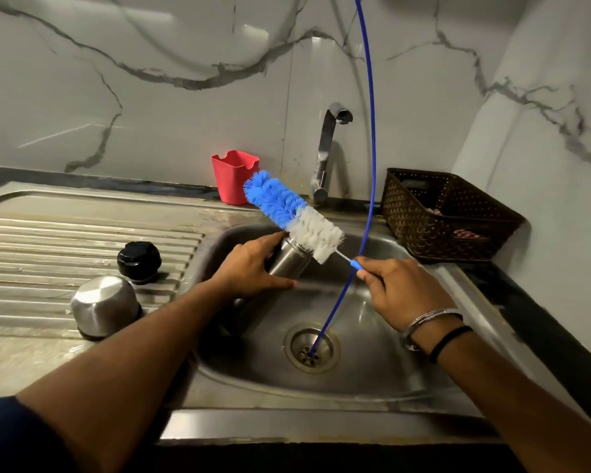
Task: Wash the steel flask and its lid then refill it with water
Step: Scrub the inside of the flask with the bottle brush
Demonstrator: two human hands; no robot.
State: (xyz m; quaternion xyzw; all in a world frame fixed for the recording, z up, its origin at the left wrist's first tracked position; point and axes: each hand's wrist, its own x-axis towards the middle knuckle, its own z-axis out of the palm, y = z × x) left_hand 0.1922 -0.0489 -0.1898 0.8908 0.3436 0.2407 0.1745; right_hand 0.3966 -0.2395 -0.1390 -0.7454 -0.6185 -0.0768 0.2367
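Right now everything turns on lining the bottle brush [294, 215] up with the mouth of the steel flask [289, 259], and the two do not yet share a line. The left hand [249, 268] wraps its fingers and thumb round the flask's body and holds it over the left part of the sink [372, 380] bowl, tilted so its long axis runs up and away toward the back rim, mouth uppermost. The right hand [398, 290] pinches the brush by its blue handle end, over the middle of the bowl, just right of the flask. From that pinch the wire stem runs up and to the left, so the bristle head lies crosswise above the flask's mouth, white bristles touching or nearly touching the rim, blue tip pointing toward the red cup [234, 175] at the back edge. The brush head is outside the flask, not in it. My judgement is that the right hand must swing the head round until the stem follows the flask's axis before it can go in. The black lid [139, 261] and the steel cap [104, 305] stand on the draining board at the left, well apart from both hands.
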